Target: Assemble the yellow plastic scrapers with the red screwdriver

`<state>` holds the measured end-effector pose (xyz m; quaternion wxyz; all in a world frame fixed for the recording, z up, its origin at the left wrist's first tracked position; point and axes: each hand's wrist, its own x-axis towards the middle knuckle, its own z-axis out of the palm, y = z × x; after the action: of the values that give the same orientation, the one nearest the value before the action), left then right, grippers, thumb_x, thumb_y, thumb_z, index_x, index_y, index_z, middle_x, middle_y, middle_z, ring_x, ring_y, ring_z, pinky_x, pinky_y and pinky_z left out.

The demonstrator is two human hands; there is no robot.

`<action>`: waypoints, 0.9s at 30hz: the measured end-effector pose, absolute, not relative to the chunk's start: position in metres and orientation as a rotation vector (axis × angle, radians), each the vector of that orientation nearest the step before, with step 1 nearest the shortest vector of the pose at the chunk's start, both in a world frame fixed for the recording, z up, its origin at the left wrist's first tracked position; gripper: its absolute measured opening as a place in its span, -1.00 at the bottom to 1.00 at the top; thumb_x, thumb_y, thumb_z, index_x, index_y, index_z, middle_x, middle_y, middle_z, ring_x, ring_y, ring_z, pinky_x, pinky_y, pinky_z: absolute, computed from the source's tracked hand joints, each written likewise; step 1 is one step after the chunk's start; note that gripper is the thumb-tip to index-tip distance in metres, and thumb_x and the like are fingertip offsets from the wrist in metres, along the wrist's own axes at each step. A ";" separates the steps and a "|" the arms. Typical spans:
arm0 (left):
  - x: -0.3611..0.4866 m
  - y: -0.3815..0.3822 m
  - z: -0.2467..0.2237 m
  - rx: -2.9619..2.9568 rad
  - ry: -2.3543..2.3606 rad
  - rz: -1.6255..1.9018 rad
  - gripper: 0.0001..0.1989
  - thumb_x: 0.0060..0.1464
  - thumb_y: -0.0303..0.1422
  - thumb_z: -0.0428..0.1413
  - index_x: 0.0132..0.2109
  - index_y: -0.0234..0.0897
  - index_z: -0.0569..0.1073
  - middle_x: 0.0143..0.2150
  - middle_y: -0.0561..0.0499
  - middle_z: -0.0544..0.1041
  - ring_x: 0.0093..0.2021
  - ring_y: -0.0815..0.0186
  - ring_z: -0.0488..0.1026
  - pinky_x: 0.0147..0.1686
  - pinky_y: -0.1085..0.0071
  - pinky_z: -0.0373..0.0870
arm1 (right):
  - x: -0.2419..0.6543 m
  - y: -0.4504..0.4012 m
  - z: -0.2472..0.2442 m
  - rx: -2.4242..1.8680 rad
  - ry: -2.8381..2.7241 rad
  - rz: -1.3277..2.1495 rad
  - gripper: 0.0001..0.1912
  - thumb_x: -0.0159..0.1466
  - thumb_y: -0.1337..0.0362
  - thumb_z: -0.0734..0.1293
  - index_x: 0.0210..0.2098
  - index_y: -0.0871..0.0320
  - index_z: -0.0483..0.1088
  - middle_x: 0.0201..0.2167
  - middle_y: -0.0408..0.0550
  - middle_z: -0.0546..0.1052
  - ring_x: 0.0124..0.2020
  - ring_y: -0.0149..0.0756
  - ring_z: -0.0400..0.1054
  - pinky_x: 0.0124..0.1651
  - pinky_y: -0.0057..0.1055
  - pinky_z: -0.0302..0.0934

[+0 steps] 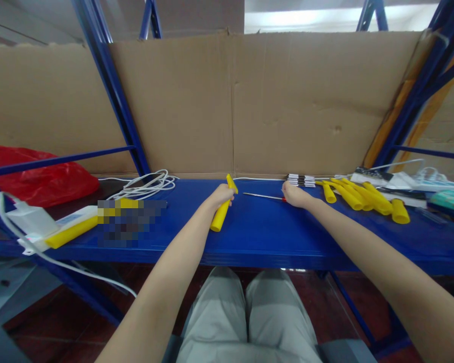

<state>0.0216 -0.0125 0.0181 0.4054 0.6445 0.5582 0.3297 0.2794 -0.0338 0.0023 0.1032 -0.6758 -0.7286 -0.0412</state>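
My left hand [224, 194] is wrapped round a yellow tube-shaped piece [220, 218], whose narrower top sticks out above the fist. My right hand [294, 194] is closed on the red handle of a screwdriver [264, 196]. The thin metal shaft points left toward the yellow piece, and its tip is apart from it. Most of the handle is hidden in the fist. Just behind my right hand lies a stack of small white and dark pieces [301, 180].
Several yellow tubes [357, 195] lie on the blue table [265, 237] at the right, by power strips [378, 176]. At the left are coiled white cable [151, 184], a charger [32, 222], another yellow tube [73, 232] and a red bag [41, 174]. Cardboard [174, 106] stands behind.
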 end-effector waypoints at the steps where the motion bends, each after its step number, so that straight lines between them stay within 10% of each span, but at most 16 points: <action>1: 0.022 -0.013 0.018 1.633 1.401 0.838 -0.93 0.03 -0.55 -0.05 -0.35 -0.34 0.30 -0.66 0.16 0.25 -0.76 0.48 0.19 -0.72 0.54 0.09 | 0.280 -0.036 0.003 -1.991 -2.159 -0.120 -0.83 0.29 0.37 0.05 -0.16 0.26 0.18 -0.24 0.26 0.49 -0.28 -0.15 0.39 -0.31 -0.39 0.13; 27: 0.024 -0.017 0.022 1.597 1.327 0.849 -0.91 -0.02 -0.56 -0.03 -0.34 -0.32 0.30 -0.66 0.16 0.24 -0.75 0.47 0.19 -0.69 0.53 0.14 | 0.317 -0.047 -0.009 -1.910 -1.749 -0.014 -0.91 0.22 0.42 0.09 -0.31 0.14 0.16 -0.34 0.08 0.47 -0.32 -0.23 0.35 -0.26 -0.41 0.17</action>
<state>0.0242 -0.0167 0.0222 0.4342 0.6413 0.5328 0.3411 0.3173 -0.0471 -0.0087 0.2726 -0.7096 -0.6497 -0.0053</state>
